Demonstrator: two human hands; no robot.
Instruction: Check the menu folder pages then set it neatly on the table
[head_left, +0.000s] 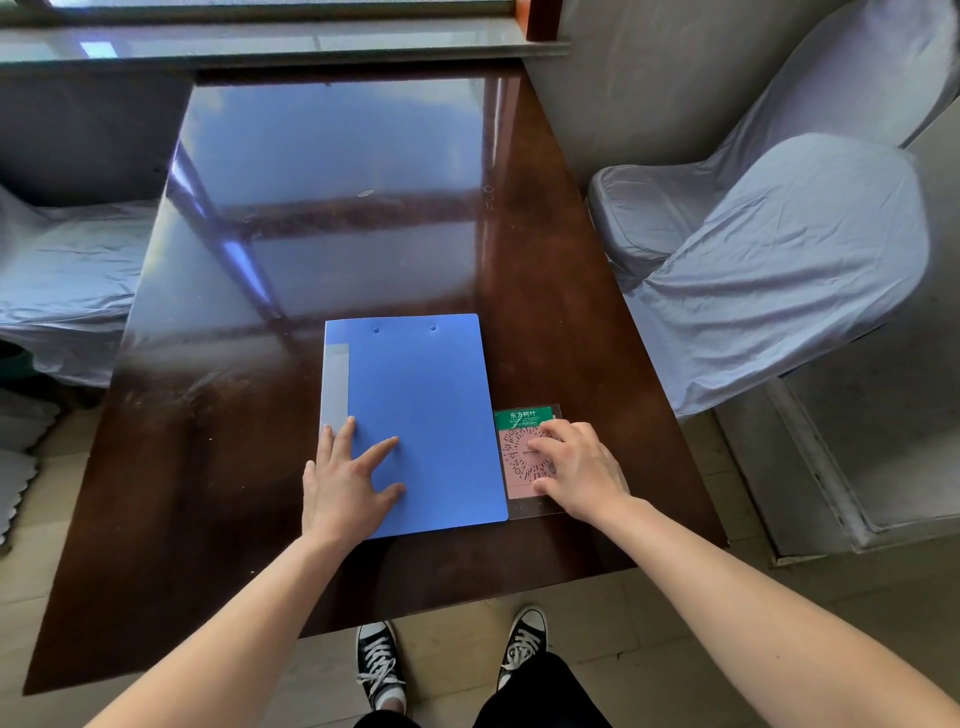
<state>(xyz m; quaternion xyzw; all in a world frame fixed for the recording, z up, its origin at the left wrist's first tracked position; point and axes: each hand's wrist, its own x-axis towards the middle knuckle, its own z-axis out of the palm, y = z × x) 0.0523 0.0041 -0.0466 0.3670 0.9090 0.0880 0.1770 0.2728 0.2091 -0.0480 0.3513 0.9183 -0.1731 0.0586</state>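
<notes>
A blue menu folder (421, 405) lies closed and flat on the dark glossy table (332, 218), near the front edge. My left hand (348, 483) rests palm down on its lower left corner, fingers spread. My right hand (576, 467) lies just right of the folder, fingers bent, touching a laminated pink and green QR-code card (514, 441) that lies flat on the table. Neither hand grips anything.
Chairs in grey fabric covers stand at the right (779, 270) and the left (62, 280) of the table. A windowsill (291, 47) runs along the far edge. My black sneakers (379, 665) stand on the tiled floor below the front edge.
</notes>
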